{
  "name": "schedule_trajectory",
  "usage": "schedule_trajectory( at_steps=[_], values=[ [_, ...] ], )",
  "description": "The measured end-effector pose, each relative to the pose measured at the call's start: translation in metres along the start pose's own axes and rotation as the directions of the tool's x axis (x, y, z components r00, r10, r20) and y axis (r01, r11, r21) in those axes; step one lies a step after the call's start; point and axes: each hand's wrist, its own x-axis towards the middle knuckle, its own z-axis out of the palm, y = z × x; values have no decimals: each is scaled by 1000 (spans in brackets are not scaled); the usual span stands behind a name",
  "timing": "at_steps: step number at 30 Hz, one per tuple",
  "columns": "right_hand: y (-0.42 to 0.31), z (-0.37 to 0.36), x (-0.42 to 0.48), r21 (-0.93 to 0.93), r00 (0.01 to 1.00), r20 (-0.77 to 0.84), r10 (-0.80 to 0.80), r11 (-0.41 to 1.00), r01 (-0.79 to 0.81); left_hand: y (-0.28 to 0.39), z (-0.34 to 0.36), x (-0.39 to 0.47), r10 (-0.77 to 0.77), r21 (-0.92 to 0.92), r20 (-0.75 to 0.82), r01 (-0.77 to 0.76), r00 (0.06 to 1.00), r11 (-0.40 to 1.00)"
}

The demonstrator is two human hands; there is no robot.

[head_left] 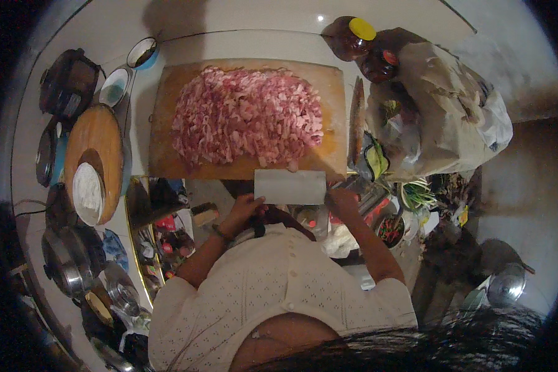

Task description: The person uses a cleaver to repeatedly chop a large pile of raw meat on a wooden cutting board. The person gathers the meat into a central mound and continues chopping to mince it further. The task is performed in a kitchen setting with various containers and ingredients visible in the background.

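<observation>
A broad heap of chopped raw meat (pixel 246 116) covers most of a rectangular wooden cutting board (pixel 332 93). Just off the board's near edge, my right hand (pixel 343 201) grips a cleaver (pixel 290 187) by its handle end. The wide blade lies across in front of my body, its upper edge next to a small piece of meat. My left hand (pixel 248 207) is at the blade's lower left corner with the thumb against or very near it. Its other fingers are curled and partly hidden, so I cannot tell whether they pinch the blade.
Left of the board stand a round wooden board (pixel 95 135), a bowl of white powder (pixel 87 193), two small bowls and a metal pot (pixel 69 260). Two dark jars (pixel 348 39) and a large bag (pixel 446 107) are on the right. A bowl of red and green chillies (pixel 391 230) sits lower down.
</observation>
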Motion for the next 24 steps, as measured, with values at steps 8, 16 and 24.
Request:
schedule_trajectory(
  at_steps=[8, 16, 24],
  values=[
    [9, 7, 38, -172, 999, -35, 7, 985, -13, 5, -19, 47, 97, -53, -143, -106, 985, 993],
    [10, -43, 83, -110, 946, -317, -70, 993, 37, 56, -3, 53, 190, -9, -195, -196, 962, 981],
    [4, -64, 96, -33, 993, -94, 69, 997, -72, 85, -5, 65, 274, -133, -188, -301, 943, 944]
  ],
)
